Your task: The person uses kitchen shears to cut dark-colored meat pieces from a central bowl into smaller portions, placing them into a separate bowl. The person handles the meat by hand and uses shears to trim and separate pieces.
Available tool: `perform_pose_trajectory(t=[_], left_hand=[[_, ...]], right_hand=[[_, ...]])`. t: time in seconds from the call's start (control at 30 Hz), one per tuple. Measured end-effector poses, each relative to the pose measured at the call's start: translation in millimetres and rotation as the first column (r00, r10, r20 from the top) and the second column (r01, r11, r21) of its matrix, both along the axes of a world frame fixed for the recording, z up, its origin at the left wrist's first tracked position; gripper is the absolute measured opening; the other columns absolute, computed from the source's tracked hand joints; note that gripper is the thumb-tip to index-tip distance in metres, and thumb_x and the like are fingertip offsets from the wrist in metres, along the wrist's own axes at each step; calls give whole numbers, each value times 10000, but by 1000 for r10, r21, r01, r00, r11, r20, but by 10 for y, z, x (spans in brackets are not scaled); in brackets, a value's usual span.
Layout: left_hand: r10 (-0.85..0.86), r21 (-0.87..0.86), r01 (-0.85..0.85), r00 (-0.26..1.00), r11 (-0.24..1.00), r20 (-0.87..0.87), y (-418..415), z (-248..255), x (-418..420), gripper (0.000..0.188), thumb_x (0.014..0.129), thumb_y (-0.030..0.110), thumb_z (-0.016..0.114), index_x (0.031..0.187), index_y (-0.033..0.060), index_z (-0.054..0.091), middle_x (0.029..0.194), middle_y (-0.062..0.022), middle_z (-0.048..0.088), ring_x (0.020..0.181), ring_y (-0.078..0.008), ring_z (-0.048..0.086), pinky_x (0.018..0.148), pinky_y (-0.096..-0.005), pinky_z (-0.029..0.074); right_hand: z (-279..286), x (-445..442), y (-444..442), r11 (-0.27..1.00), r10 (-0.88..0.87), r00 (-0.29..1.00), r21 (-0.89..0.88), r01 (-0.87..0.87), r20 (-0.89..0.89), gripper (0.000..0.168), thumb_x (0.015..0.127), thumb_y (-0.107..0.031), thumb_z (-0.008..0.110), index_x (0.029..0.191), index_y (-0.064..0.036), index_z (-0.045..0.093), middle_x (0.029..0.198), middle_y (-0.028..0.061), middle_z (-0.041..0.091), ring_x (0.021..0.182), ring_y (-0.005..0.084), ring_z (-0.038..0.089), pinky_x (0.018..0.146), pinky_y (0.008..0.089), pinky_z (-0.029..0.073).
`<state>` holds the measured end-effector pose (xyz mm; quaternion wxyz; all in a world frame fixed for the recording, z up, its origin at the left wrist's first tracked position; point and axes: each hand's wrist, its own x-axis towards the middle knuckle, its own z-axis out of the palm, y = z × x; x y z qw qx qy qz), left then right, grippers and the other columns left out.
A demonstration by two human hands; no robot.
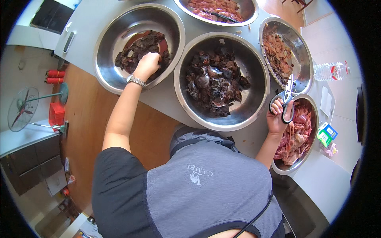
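My left hand (148,66), with a metal watch (136,80) at its wrist, reaches into the upper-left steel bowl (104,38) and touches dark, wet meat-like pieces (143,46) lying in reddish liquid. Its fingertips are hidden, so a hold cannot be told. In my right hand (278,114) are kitchen scissors (288,89) with dark handles, blades pointing up, over the edges of the two right-hand bowls. Between my hands stands a large steel bowl (221,128) with a heap of dark, glossy pieces (214,80).
Farther off, a bowl of pink meat (217,7) holds a dark utensil (221,16). On the right are a bowl of brownish scraps (275,50), a bowl of raw reddish meat (297,134), a plastic bottle (329,71) and printed cards (326,134). A fan (23,109) stands left.
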<state>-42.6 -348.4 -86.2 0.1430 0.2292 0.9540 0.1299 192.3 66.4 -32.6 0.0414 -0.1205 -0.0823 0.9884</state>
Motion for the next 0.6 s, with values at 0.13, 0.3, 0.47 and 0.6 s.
perform_pose_trajectory(t=[0.13,0.3,0.47,0.6], left_hand=[[10,-16,-10,1000,1000,-7,19,-60,-2,323,627,160,731,883,19,592,860,-186,616,859,-325,587,754,-388,471],[126,113,-156,962,981,241,-11,-183,-65,451,687,276,701,989,-36,579,954,-238,606,931,-339,581,804,-368,461],[138,220,-305,819,927,557,-43,-34,-42,487,749,276,582,1090,-70,555,904,-141,631,756,-194,585,706,-303,465],[251,331,-646,639,688,727,-262,79,-86,286,857,318,401,825,87,568,729,12,550,612,-75,485,540,-223,412]], right_hand=[[-2,73,-83,999,-51,998,22,50,46,320,914,-334,479,826,-39,393,618,16,348,556,112,376,542,228,347],[-107,65,-125,1000,-28,999,-13,28,35,318,922,-332,461,839,-30,402,629,24,356,576,126,391,565,237,354],[-88,-8,-172,999,8,999,32,-9,33,322,927,-339,447,843,-30,408,632,26,364,581,128,401,570,238,359],[-32,-13,-139,996,9,999,89,-13,42,319,927,-338,446,845,-32,410,634,27,367,584,126,404,570,237,360]])
